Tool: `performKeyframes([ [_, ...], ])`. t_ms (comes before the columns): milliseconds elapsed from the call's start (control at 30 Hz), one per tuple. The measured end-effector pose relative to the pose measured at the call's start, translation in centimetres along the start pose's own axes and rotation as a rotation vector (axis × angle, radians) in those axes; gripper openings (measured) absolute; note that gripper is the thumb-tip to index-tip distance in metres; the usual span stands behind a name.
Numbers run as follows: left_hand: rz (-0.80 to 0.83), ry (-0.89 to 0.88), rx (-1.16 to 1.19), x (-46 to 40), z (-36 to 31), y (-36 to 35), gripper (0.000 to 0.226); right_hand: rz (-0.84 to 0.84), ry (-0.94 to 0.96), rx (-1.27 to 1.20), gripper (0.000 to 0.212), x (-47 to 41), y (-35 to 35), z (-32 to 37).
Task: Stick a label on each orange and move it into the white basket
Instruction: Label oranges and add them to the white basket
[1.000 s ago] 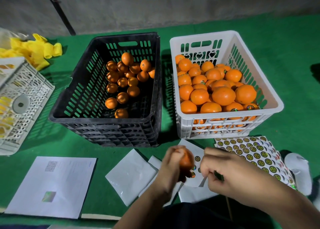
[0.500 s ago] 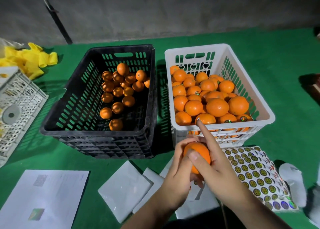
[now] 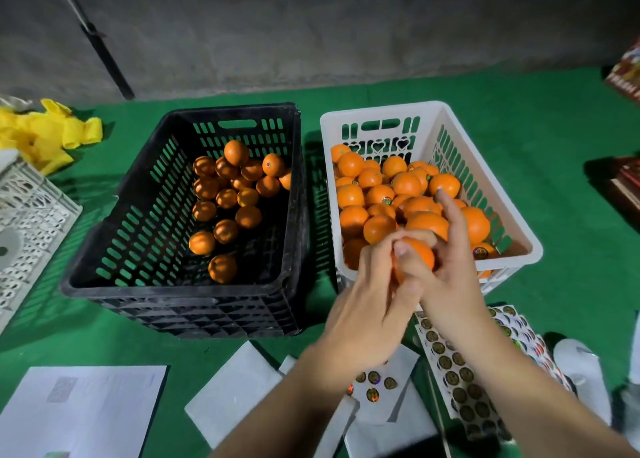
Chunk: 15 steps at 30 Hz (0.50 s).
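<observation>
At the far left a white lattice crate [image 3: 31, 222] is cut off by the frame edge, with crumpled yellow material [image 3: 45, 135] behind it, too bunched to identify. A white printed sheet [image 3: 83, 412] lies at the lower left of the green tabletop [image 3: 554, 139], its text too blurred to read and its lower part out of frame. Next comes the black crate [image 3: 104, 250], where a loose heap of oranges [image 3: 235, 194] sits partly in shadow. In front of it lie blank white backing sheets [image 3: 239, 388], overlapped by the person's forearms. The left hand [image 3: 367, 305] curls its fingers around the near side of the held orange [image 3: 417, 251], which sits over the near rim of the white basket [image 3: 512, 229]. The right hand [image 3: 446, 277] grips the same orange from the other side, thumb pressed on its top, index finger stretched out over the fruit in the basket; whether a label is on it cannot be made out, since the hands hide most of its skin. The white basket is heaped with labelled oranges [image 3: 381, 194], some showing small shiny stickers. A label sheet [image 3: 460, 371] lies under the right forearm, partly hidden. At the far right, a white object [image 3: 581, 374] and dark books [image 3: 627, 180] are cut off by the edge.
</observation>
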<state>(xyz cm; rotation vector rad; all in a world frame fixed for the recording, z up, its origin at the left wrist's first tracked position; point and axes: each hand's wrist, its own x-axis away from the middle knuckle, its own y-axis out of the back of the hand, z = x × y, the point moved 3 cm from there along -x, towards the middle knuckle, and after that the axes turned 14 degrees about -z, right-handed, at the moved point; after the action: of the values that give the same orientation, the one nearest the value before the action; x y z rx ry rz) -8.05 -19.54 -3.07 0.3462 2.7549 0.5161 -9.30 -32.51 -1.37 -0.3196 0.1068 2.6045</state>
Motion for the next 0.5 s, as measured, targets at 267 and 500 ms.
performKeyframes([
  [267,0.067,-0.014,-0.512,-8.9,4.0,-1.3,0.072,-0.016,0.060,0.272,0.090,-11.3,-0.5,-4.3],
  [500,0.019,-0.096,-0.742,-10.8,5.9,-1.9,0.096,0.085,0.248,0.599,0.102,-14.5,0.1,-4.5],
])
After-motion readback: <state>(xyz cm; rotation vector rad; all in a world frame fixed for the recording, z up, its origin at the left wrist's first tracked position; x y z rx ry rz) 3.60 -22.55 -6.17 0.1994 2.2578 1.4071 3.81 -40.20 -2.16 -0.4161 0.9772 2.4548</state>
